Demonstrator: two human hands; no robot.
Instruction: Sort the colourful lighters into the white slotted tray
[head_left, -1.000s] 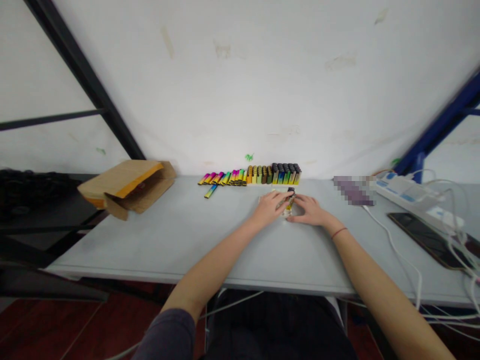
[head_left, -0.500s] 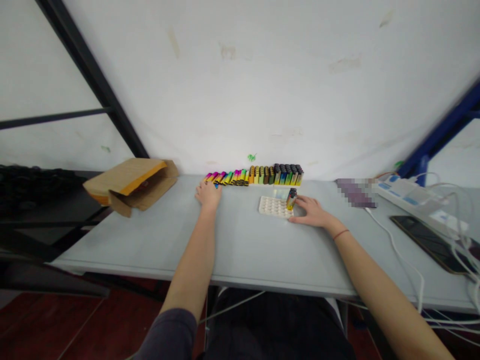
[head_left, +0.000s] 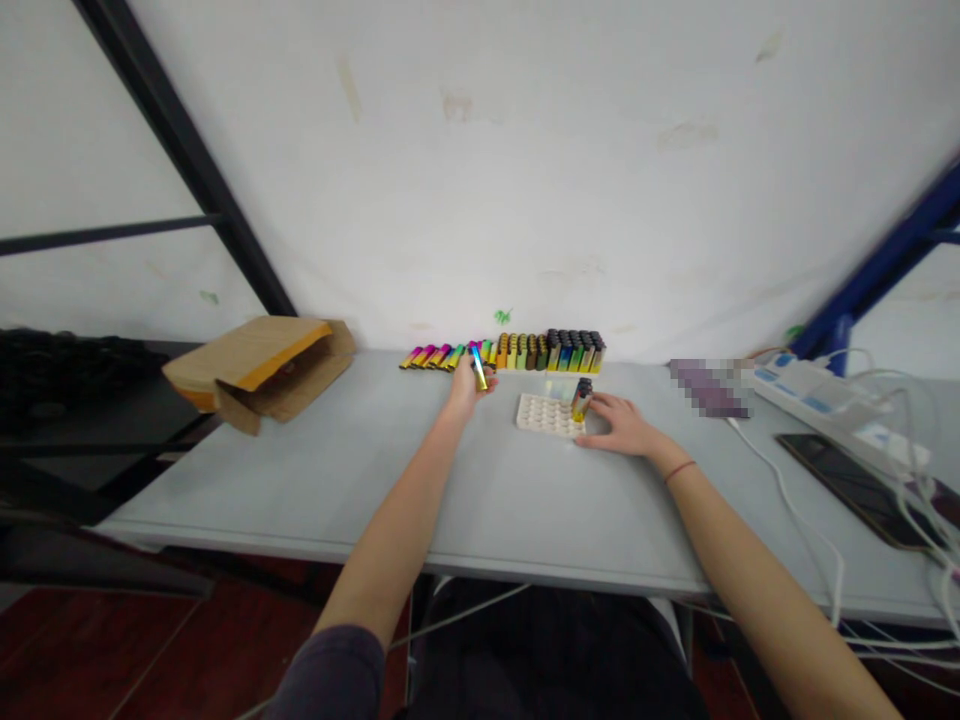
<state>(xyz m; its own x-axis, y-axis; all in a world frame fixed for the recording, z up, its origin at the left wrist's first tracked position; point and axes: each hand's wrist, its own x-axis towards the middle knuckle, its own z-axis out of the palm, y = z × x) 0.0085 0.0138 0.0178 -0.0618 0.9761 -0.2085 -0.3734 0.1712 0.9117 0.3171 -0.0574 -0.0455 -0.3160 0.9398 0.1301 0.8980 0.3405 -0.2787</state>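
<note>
Here, shiny stick lies in left hand

The table abuts the wall behind it. At its left end lies the box, opening toward the right. Along the rear edge, right of the box, lie the loose lighters; immediately right of these stand the upright lighters. The left hand is in front of the loose lighters' right end, with one lighter in it. Right of that hand, before the upright lighters, sits the tray; a few lighters stand in its right end. Just beside that end is the right hand. Far right lies the phone, in front of the power strip.
</note>
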